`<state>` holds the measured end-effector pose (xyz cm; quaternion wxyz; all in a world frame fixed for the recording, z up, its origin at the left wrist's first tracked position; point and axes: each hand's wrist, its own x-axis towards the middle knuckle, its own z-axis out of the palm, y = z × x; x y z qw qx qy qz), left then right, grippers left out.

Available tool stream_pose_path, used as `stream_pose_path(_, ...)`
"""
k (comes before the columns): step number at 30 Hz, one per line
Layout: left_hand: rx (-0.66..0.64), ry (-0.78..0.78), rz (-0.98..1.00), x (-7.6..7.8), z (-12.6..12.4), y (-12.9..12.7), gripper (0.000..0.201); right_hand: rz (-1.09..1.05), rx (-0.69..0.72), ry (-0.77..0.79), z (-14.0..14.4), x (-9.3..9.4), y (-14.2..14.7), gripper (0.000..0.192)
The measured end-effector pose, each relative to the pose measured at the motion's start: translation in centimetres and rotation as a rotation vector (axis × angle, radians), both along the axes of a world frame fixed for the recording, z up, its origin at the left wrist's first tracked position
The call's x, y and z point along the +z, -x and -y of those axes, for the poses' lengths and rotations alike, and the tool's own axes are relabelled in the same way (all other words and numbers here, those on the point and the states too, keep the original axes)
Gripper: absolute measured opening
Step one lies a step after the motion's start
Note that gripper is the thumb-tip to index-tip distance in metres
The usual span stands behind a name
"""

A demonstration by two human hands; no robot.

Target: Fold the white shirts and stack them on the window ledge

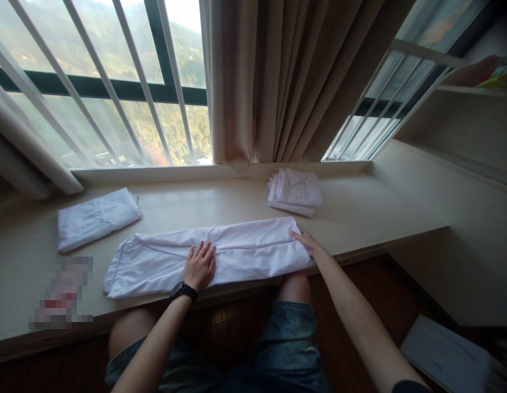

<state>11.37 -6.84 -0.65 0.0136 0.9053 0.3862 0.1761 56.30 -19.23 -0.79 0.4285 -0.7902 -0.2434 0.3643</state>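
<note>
On a pale wooden worktop (360,213) beneath a barred window (114,82), a long white garment (245,251) lies folded into a narrow band, running left to right close to the near edge. The person's left hand (199,266) rests flat on the middle of the band, fingers spread and pressing down, with a dark watch (183,291) on the wrist. The right hand (308,244) touches the band's right end, fingers laid out along the cloth edge; whether that grip pinches the fabric cannot be told. To the left, apart from the band, lies a folded white cloth (95,217). Farther back, near the foot of a beige curtain (278,82), sits a small stack of folded white shirts (296,191). A blurred patch covers something at the worktop's near left. The person's bare knees and denim shorts (286,338) show below the edge.
</note>
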Motion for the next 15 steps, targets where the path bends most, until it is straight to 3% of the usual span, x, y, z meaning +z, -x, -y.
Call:
stream_pose_path(4,0.091,0.016,0.013,0.0,0.0,-0.1,0.048,-0.073,0.088,0.039,0.3,1.1,-0.4,0.038)
stream_pose_path(10,0.277,0.069,-0.004,-0.3,-0.2,-0.3,0.057,0.012,0.203,0.027,1.1,2.5,-0.9,0.033)
stream_pose_path(15,0.384,0.079,0.007,-0.5,-0.1,-0.6,0.059,0.053,0.296,0.029,0.6,6.0,-0.6,0.036)
